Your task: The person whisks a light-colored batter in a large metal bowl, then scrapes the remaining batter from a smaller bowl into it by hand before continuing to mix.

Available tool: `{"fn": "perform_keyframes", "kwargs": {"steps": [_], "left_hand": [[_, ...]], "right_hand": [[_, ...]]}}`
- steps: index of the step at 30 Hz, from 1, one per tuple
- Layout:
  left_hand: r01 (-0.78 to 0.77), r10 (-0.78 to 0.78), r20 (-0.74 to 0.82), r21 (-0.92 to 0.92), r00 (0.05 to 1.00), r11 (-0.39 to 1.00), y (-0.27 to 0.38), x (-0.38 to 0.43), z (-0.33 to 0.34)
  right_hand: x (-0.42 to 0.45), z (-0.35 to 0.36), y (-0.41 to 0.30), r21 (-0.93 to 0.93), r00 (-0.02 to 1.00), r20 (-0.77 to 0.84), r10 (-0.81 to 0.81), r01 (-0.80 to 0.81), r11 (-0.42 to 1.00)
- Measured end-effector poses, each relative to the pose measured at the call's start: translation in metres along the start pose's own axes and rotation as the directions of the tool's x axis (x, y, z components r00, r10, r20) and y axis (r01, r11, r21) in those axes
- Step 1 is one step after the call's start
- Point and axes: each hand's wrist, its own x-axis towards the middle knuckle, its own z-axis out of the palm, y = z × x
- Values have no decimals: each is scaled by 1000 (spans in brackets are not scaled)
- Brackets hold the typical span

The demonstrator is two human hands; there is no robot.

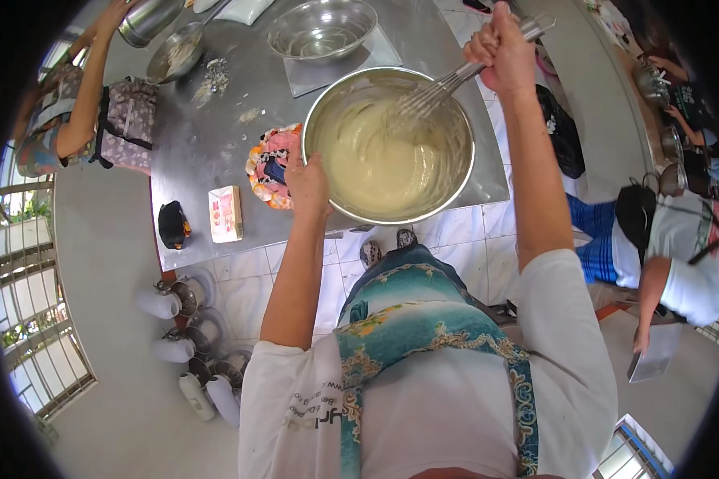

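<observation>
A steel mixing bowl [389, 218] holds pale, smooth batter [383, 167] and leans towards me near the table's front edge. My left hand [307, 185] grips the bowl's left rim, thumb on top. My right hand [506, 54] is closed around the handle of a wire balloon whisk [440, 96], raised above the bowl's upper right. The whisk's wires reach down to the batter and look blurred. A ruffled, patterned cloth item [269, 155] lies on the table beside my left hand.
On the steel table [215, 143] are a wrapped carton [226, 214], a small black pouch [172, 224], spilled flour [210, 84], a pan [183, 54] and another steel bowl [323, 30] on a flat board [389, 51]. One person stands at the left; others are at the right.
</observation>
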Motion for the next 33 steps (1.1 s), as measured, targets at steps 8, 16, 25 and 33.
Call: {"fn": "perform_keyframes", "kwargs": {"steps": [8,16,25,33], "left_hand": [[16,-16,2,-60,1000,998,7,-3,0],[15,-15,-16,-54,1000,998,6,-1,1],[-82,91,-83,109,992,991,14,-5,3],[-124,140,-103,147,985,981,-13,10,-4]], "right_hand": [[-10,19,3,126,981,12,191,-191,973],[-34,44,23,104,942,-62,331,-323,940],[-47,23,25,182,958,46,282,-286,941],[-69,27,33,129,979,-192,72,-48,990]]}}
